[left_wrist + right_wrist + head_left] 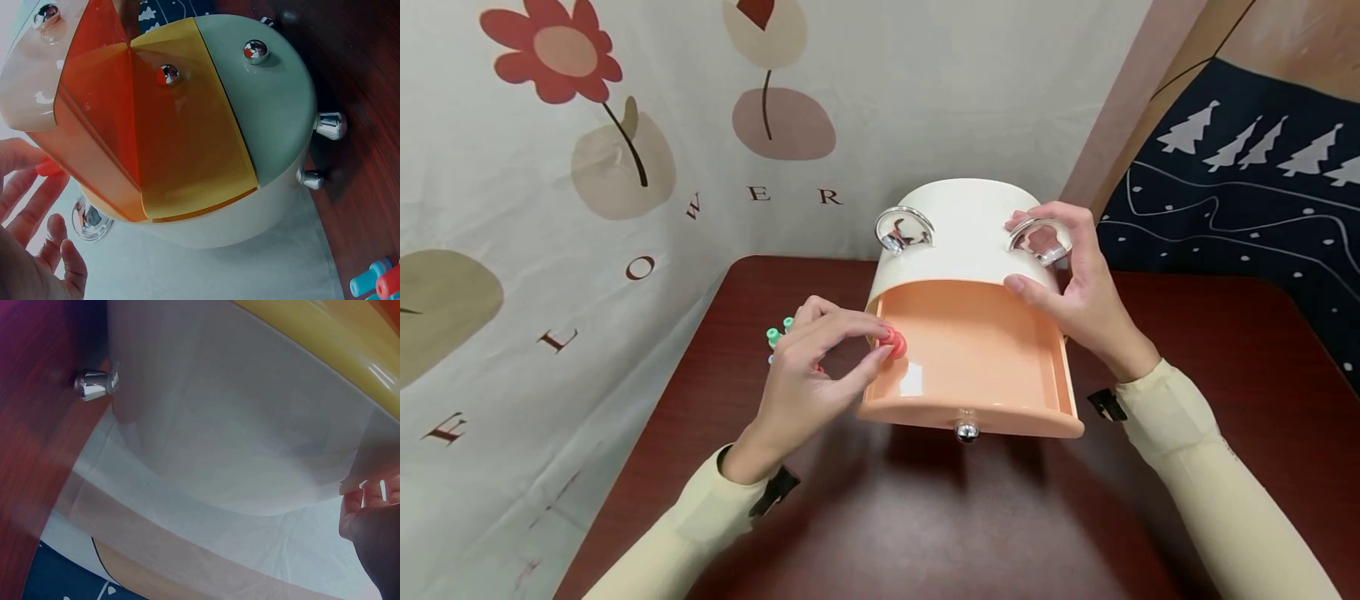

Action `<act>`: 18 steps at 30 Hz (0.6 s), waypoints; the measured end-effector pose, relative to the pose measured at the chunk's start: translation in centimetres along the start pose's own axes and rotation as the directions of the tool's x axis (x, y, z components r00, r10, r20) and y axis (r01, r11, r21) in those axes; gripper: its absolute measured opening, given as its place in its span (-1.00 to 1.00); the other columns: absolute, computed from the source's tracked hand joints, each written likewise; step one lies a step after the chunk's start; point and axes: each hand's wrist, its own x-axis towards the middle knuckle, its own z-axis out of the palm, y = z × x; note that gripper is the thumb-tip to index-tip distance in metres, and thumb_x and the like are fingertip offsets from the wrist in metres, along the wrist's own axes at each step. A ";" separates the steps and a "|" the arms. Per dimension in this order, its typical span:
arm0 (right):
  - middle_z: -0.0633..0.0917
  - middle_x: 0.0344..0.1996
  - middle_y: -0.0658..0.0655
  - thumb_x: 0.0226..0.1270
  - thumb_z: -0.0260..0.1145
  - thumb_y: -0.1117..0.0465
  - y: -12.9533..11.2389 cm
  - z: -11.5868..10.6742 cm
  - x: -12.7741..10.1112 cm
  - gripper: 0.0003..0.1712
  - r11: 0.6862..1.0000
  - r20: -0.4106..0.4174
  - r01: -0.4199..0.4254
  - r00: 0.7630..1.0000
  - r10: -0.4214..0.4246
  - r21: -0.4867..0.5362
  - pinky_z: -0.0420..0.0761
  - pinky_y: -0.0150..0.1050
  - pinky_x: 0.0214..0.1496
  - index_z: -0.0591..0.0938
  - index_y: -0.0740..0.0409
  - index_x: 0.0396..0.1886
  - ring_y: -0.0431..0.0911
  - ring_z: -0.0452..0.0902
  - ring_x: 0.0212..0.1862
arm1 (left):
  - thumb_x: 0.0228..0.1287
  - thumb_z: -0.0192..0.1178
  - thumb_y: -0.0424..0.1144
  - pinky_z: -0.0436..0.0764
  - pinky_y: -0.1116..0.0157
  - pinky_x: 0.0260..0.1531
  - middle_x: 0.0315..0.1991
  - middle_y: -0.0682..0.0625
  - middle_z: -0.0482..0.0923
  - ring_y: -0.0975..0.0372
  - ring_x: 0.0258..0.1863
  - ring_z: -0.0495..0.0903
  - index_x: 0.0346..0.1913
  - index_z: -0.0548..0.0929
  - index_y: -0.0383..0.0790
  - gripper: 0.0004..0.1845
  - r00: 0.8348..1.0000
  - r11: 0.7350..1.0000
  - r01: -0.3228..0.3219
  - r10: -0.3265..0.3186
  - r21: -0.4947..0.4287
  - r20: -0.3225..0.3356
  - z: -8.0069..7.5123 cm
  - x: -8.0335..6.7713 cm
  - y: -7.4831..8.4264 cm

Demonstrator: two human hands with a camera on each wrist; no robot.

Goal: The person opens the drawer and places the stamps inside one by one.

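Cabinet's [958,225] green drawer [278,106] shows only in left-wrist view.

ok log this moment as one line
left hand: pinches red peg | right hand: rests on white box | orange drawer: open

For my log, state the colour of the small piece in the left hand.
Pinkish red; the small piece shows best in the head view.
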 end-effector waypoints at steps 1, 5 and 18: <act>0.60 0.33 0.24 0.34 0.52 0.22 0.0 0.0 0.0 -0.18 1.000 0.000 0.000 1.000 0.000 0.003 0.45 -0.23 0.40 0.32 0.33 0.46 0.06 0.49 0.36 | 0.24 0.55 -0.42 0.40 0.21 -0.08 -0.14 0.13 0.83 0.14 -0.18 0.51 -0.09 0.86 -0.17 -0.79 1.000 1.000 0.018 -0.018 0.004 0.014 0.0 0.0 -0.1; 0.60 0.32 0.24 0.36 0.54 0.18 0.0 0.1 0.1 -0.17 1.000 -0.005 0.003 1.000 -0.003 0.014 0.45 -0.22 0.39 0.32 0.34 0.46 0.07 0.49 0.35 | 0.26 0.59 -0.38 0.43 0.21 -0.11 -0.21 0.26 0.79 0.21 -0.20 0.46 -0.10 0.87 -0.10 -0.80 0.993 0.995 0.096 -0.095 0.001 0.065 0.2 0.1 -0.5; 0.59 0.34 0.20 0.33 0.51 0.26 -0.1 0.1 0.0 -0.19 1.000 -0.004 -0.005 1.000 0.005 0.021 0.44 -0.20 0.41 0.32 0.32 0.46 0.09 0.47 0.39 | 0.21 0.62 -0.43 0.44 0.27 -0.28 -0.23 0.29 0.79 0.14 -0.25 0.45 -0.07 0.89 -0.09 -0.73 0.982 0.985 0.153 -0.143 -0.075 0.123 1.1 0.3 -1.1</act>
